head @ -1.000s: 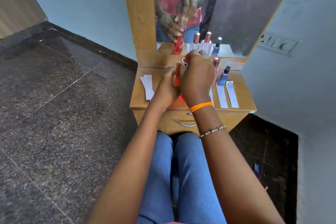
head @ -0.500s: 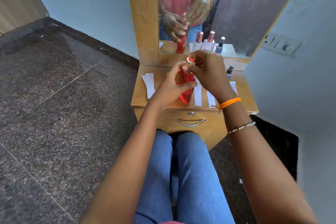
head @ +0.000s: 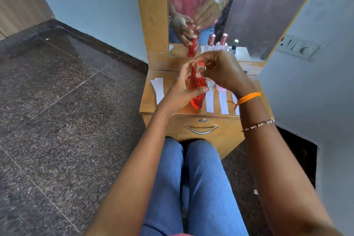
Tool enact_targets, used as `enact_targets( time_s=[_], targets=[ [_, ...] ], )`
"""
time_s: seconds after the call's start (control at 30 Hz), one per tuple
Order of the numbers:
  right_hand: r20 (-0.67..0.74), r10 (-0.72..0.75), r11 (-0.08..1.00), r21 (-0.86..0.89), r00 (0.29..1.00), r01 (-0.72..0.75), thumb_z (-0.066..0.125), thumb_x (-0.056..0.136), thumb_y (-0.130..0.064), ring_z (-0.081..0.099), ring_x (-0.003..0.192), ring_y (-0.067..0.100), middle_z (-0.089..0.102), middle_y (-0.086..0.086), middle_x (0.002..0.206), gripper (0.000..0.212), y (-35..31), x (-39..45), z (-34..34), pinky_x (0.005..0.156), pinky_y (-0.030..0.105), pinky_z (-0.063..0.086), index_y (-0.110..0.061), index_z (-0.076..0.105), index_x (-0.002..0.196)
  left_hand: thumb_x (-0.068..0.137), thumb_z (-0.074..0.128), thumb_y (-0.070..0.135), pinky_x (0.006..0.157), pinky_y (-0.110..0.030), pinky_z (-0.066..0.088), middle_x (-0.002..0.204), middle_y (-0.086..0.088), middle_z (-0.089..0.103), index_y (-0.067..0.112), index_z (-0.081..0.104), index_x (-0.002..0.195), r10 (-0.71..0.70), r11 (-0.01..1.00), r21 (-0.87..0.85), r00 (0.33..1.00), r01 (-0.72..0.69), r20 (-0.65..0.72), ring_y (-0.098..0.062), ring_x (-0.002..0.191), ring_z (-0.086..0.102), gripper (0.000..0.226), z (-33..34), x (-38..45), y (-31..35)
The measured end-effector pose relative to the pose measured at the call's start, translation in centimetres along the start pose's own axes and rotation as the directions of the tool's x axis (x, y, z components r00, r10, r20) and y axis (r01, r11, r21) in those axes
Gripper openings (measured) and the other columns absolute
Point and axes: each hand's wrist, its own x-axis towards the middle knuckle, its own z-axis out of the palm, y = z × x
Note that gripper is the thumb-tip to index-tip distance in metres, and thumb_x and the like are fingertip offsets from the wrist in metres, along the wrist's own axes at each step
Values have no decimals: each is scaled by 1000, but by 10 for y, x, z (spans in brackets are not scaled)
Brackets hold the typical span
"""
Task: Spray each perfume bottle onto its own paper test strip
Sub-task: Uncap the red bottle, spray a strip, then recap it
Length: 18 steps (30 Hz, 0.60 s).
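Note:
A tall red perfume bottle (head: 197, 97) is held upright just above the wooden dresser top (head: 149, 105). My left hand (head: 180, 94) grips its body from the left. My right hand (head: 226, 73) is at the bottle's top, fingertips pinching the silver-rimmed red cap (head: 201, 64). White paper test strips (head: 209, 101) lie side by side on the dresser under and to the right of the bottle. More strips (head: 159, 90) sit at the left edge. A clear bottle (head: 210, 84) and a pink bottle (head: 220, 87) stand behind, mostly hidden by my hands.
A mirror (head: 249, 15) backs the dresser and reflects my hands and the bottles. A blue bottle (head: 245, 71) peeks out behind my right wrist. A drawer with a metal handle (head: 200, 130) faces my knees. A wall with a switch plate (head: 298, 48) stands close on the right.
My right hand has shifted from covering the bottle's front up to its cap, with the wrist swinging right. The red bottle's body now shows in my left hand.

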Motion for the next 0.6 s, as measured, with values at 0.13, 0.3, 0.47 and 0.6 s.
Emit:
enact_targets(
  time_s=[0.13,0.3,0.47,0.6],
  targets=[
    [-317,55,996,-53,947,-75,62,79,-6,63,79,20,72,6,88,21,-5,-12,26,69,23,42,-14,71,96,74,76,12,108,-22,33,128,24,40,28,27,140,18,1000,-3,999,-18,-49,-3,129,39,83,4,3,-4],
    [-460,75,960,-206,885,-189,53,87,-7,64,91,31,71,15,94,19,-20,-18,44,71,33,44,-9,66,100,77,69,-1,95,-2,36,123,23,41,14,27,141,51,998,43,993,-46,-104,1,121,42,79,6,3,-8],
    [-102,25,984,-170,994,-42,62,81,-7,64,87,23,71,9,95,24,-13,-6,11,73,29,46,-14,69,102,72,78,17,109,-25,33,139,15,43,29,28,138,-4,1000,-23,999,2,-54,0,130,39,84,0,2,-6],
    [-12,75,990,121,997,-73,72,74,0,62,77,14,73,9,92,25,-3,-6,-3,78,28,52,-11,72,96,73,78,22,112,-28,26,141,9,38,28,25,140,-23,1000,7,999,23,-30,-8,135,33,86,0,4,-4]
  ],
)
